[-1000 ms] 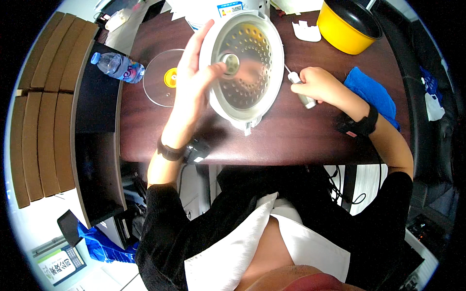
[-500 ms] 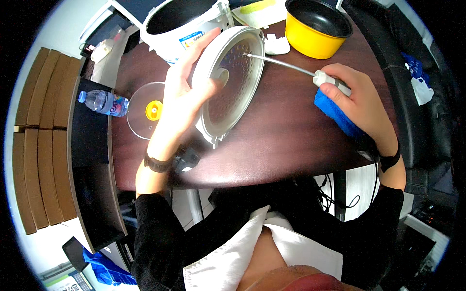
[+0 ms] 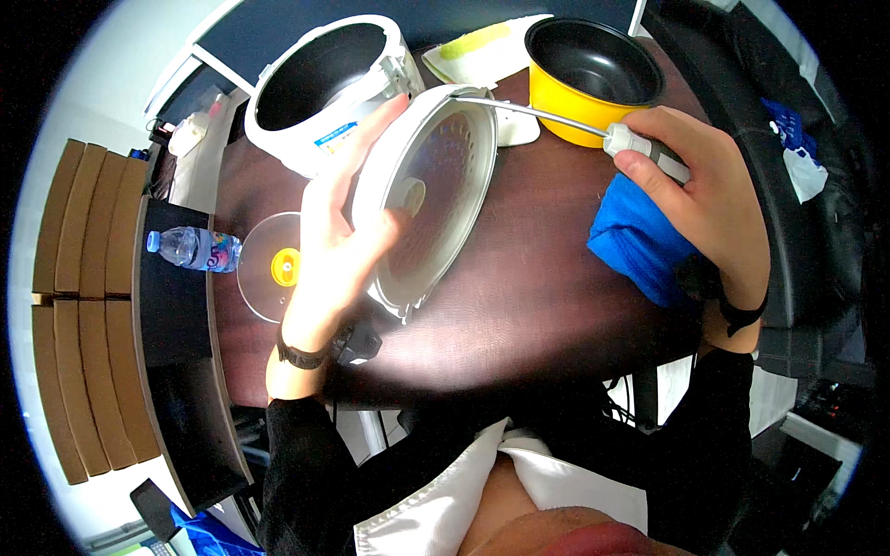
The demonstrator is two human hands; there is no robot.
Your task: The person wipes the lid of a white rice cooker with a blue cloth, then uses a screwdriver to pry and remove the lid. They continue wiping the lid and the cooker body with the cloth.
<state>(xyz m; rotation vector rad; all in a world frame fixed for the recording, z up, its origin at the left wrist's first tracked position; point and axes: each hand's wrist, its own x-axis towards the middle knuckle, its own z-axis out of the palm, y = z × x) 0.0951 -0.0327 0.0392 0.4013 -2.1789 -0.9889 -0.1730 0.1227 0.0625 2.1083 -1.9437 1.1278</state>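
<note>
My left hand (image 3: 334, 232) grips a white rice cooker lid (image 3: 450, 199) by its edge, tilted up on its side with the inner face turned right. A perforated plate with a round knob in its middle shows on that face. My right hand (image 3: 705, 181) is wrapped round the grey and white handle of a screwdriver (image 3: 627, 142). The long shaft points left, and its tip meets the upper rim of the lid. Behind the lid stands the white rice cooker body (image 3: 350, 113), open on top with a dark inside.
A yellow pot (image 3: 564, 104) with black lining is at the back right, beside a white plastic piece (image 3: 519, 131) and a towel (image 3: 482, 51). A blue cloth (image 3: 635, 236) lies below my right hand. At left are a clear lid (image 3: 261, 246) and a water bottle (image 3: 197, 248).
The screwdriver tip has shifted from the lid's perforated face to its upper rim. The view has tilted, so the table things appear lower. Both hands keep their holds.
</note>
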